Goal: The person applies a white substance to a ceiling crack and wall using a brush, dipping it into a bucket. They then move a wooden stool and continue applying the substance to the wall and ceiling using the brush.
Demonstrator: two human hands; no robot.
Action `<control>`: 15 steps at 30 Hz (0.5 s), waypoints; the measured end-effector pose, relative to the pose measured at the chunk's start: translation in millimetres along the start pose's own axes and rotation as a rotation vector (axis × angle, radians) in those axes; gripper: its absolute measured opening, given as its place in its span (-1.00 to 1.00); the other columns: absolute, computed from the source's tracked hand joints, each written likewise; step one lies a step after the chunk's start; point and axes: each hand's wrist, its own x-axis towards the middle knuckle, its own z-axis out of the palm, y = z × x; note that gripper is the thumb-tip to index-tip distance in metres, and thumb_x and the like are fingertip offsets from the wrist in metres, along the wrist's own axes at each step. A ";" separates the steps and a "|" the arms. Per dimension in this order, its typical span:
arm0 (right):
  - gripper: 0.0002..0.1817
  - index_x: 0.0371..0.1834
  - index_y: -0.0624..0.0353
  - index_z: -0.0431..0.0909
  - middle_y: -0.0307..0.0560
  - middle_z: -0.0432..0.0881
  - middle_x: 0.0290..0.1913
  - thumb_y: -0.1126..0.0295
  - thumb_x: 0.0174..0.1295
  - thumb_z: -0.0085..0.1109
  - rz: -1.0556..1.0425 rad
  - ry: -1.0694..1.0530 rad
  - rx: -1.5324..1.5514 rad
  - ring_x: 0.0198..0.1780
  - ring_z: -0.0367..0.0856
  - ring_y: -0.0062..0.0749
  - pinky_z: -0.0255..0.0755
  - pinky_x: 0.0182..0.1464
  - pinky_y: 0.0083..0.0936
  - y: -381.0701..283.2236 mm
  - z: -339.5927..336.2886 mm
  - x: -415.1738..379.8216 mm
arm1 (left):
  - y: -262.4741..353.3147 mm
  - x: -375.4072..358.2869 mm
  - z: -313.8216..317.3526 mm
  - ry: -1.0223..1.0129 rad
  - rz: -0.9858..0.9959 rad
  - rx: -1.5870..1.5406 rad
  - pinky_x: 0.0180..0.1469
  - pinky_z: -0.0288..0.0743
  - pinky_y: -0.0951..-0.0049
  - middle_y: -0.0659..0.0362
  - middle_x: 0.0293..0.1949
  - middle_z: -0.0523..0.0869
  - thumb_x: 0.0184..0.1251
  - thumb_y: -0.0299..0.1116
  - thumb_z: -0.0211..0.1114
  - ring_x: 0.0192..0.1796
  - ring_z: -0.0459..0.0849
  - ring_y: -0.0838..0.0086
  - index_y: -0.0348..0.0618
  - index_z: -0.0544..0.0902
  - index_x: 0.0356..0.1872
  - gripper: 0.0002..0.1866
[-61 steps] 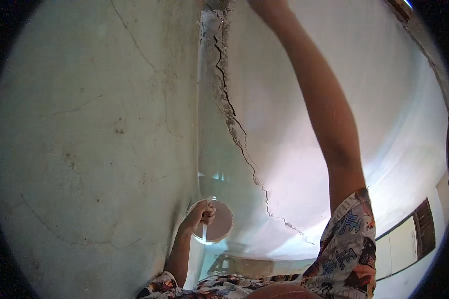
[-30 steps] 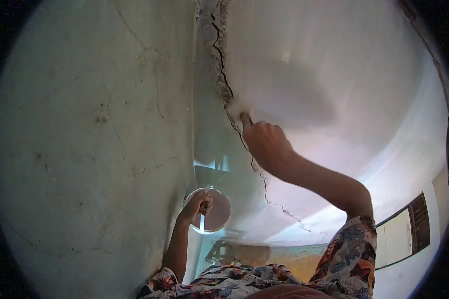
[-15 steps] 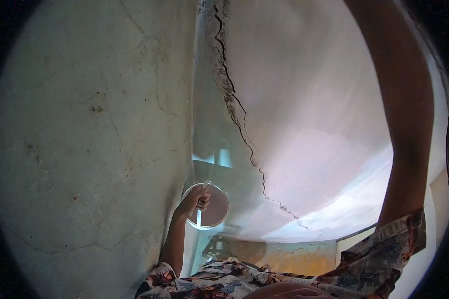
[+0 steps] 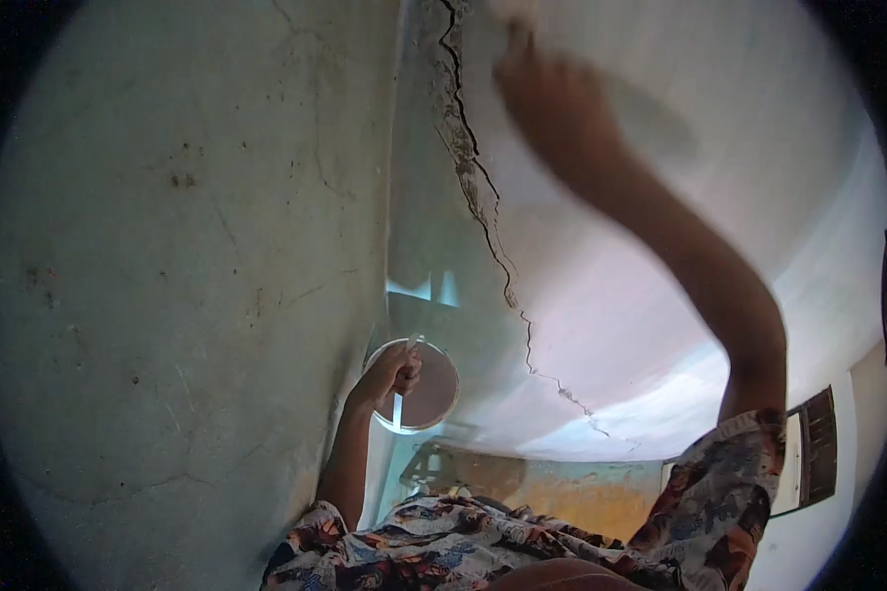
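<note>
My left hand is closed around a white strip that crosses the mouth of a round bucket with a pale rim. Inside the bucket a brownish-pink surface shows. Raised high at the top of the view, my right hand is blurred by motion and its fingers look curled. A pale, smeared thing sticks up from it at the frame edge; I cannot tell what it is. The hand is just right of a long jagged crack in the pale plastered surface.
A greenish, stained wall with fine cracks fills the left side. Below the pale surface runs a yellow-brown patch of wall. A dark-framed window is at the right. My patterned shirt shows at the bottom.
My right hand has come into view at the top, its arm bending inward to the left. The view has shifted slightly. My left hand keeps its grip by the bucket.
</note>
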 end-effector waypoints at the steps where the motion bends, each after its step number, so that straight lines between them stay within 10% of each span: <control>1: -0.73 -0.13 0.27 0.53 0.18 0.64 -0.25 0.42 0.09 0.08 -0.012 -0.091 0.070 -0.51 0.60 -0.29 0.54 -0.47 -0.36 -24.2 -4.1 -26.2 | 4.9 -1.8 5.1 0.011 -0.005 0.007 -0.68 -0.08 0.65 0.41 -0.66 0.21 0.34 -0.19 0.06 -0.71 0.12 0.74 0.04 0.26 -0.51 -0.74; 4: -0.94 -0.50 0.30 0.60 0.28 0.59 -0.25 0.53 -0.05 0.20 -0.027 -0.593 0.378 -0.38 0.67 -0.34 0.56 -0.50 -0.54 -84.8 -42.8 -83.3 | 5.2 -3.4 6.0 0.004 0.007 0.033 -0.68 -0.07 0.64 0.40 -0.67 0.19 0.32 -0.24 0.06 -0.72 0.12 0.74 0.03 0.25 -0.52 -0.76; 8: -0.91 -0.41 0.29 0.58 0.13 0.61 -0.30 0.51 0.03 0.16 -0.123 -1.034 0.721 -0.27 0.68 -0.18 0.60 -0.37 -0.37 -75.3 -62.8 -86.5 | 7.0 -4.0 7.6 0.014 0.009 0.023 -0.68 -0.08 0.64 0.40 -0.69 0.17 0.30 -0.27 0.03 -0.72 0.11 0.73 0.03 0.23 -0.54 -0.76; 13: -0.75 -0.14 0.25 0.47 0.15 0.56 -0.26 0.39 0.13 0.04 -0.066 -0.806 0.676 -0.17 0.58 0.09 0.43 -0.11 0.00 0.3 -20.2 -31.7 | 5.3 -0.5 4.8 0.051 -0.045 0.005 -0.68 -0.11 0.64 0.40 -0.69 0.17 0.25 -0.29 0.02 -0.73 0.06 0.73 0.02 0.23 -0.55 -0.79; 15: -0.71 -0.04 0.30 0.39 0.17 0.53 -0.25 0.50 0.15 -0.05 -0.043 -0.695 0.497 -0.25 0.56 -0.05 0.46 -0.19 -0.19 46.0 2.6 20.3 | 5.7 1.7 -0.4 -0.010 -0.044 0.019 -0.68 -0.12 0.64 0.40 -0.69 0.17 0.23 -0.30 0.03 -0.72 0.06 0.74 0.02 0.24 -0.55 -0.80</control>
